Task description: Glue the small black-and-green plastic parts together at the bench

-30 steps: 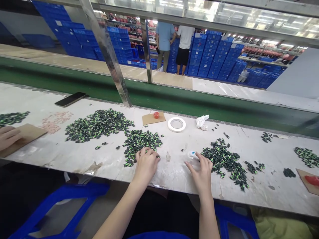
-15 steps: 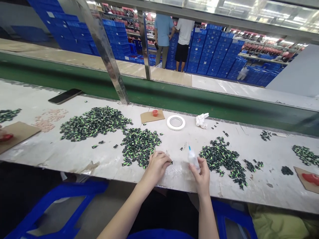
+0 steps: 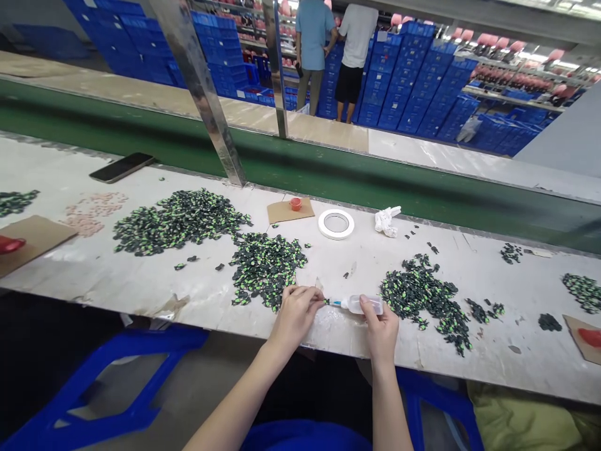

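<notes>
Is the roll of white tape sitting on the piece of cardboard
No, the white tape roll lies on the bare bench top, just right of the cardboard piece.

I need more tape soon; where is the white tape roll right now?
The white tape roll lies flat toward the workbench's far edge, centre of the head view, between the cardboard piece with a red cap and a crumpled white tissue.

Both bare forearms rise from the frame's bottom centre — left hand (image 3: 297, 313) pinched, right hand (image 3: 381, 327) curled closed.
</notes>
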`<state>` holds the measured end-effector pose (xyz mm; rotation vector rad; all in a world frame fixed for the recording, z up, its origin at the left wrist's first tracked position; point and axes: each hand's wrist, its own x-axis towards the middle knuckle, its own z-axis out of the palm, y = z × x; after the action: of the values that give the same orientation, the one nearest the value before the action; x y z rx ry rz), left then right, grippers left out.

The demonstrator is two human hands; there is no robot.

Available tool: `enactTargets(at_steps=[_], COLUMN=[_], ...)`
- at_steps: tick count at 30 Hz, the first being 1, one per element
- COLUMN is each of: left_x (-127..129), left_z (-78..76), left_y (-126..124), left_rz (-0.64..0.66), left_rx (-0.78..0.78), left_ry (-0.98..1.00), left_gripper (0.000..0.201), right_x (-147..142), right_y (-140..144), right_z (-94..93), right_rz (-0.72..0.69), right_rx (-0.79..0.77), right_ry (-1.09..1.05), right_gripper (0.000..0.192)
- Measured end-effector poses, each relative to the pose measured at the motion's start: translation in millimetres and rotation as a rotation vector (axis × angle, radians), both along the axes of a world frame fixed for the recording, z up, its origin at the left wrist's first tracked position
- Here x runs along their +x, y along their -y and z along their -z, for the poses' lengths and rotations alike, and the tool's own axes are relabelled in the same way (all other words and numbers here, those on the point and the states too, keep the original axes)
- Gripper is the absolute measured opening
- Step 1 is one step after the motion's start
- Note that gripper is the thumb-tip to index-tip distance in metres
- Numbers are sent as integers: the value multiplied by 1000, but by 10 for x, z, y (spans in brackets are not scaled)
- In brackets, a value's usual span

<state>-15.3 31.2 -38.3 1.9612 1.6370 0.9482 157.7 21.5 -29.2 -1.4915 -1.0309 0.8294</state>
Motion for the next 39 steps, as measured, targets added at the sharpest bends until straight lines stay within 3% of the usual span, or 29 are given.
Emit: enactTargets(at_steps=[39], left_x=[1], left_z=[-37], left_y=[17], left_rz=[-17], left_rx=[-46], left_ry=[8], left_gripper=[13], right_x=[-40], right_y=[-1], right_z=[-32], right_rz=[-37], right_rx=[-34], right_ry=[-33], right_gripper=[35])
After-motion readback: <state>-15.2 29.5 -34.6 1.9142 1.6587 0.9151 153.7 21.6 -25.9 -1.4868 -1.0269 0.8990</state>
